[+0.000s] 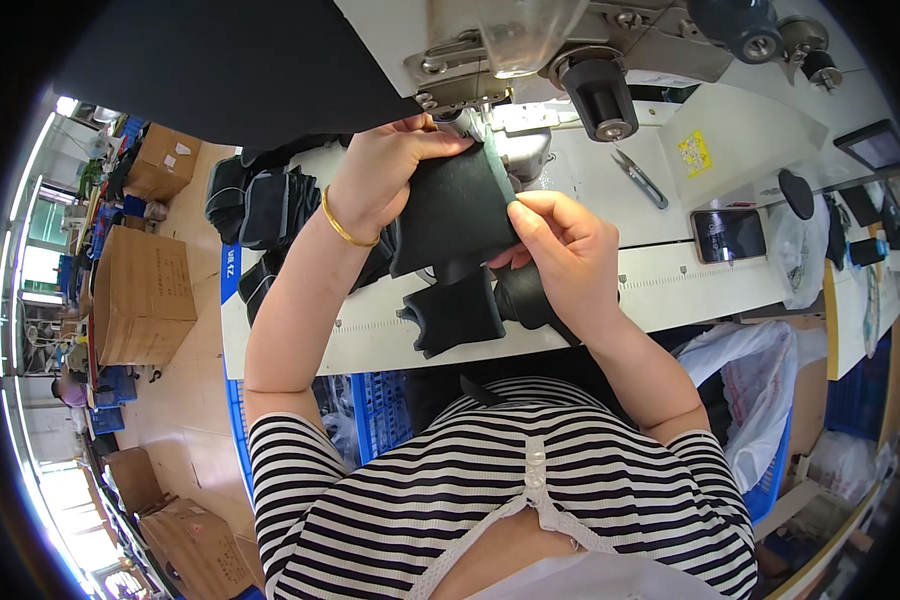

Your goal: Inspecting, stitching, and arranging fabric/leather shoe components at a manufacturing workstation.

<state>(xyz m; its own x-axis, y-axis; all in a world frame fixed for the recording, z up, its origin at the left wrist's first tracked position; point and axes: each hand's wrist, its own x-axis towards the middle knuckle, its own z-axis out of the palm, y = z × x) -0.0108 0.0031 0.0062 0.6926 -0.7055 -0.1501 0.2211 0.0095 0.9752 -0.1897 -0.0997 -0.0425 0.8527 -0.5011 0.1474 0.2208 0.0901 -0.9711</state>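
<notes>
Premises are a sewing workshop: an industrial sewing machine (660, 45), thread snips (642, 182), bundled dark pieces (266, 205), cardboard cartons (148, 290) and blue plastic crates (378, 405) evidence this.

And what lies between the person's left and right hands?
In the head view, a black piece spans from the left hand to the right hand.
</notes>
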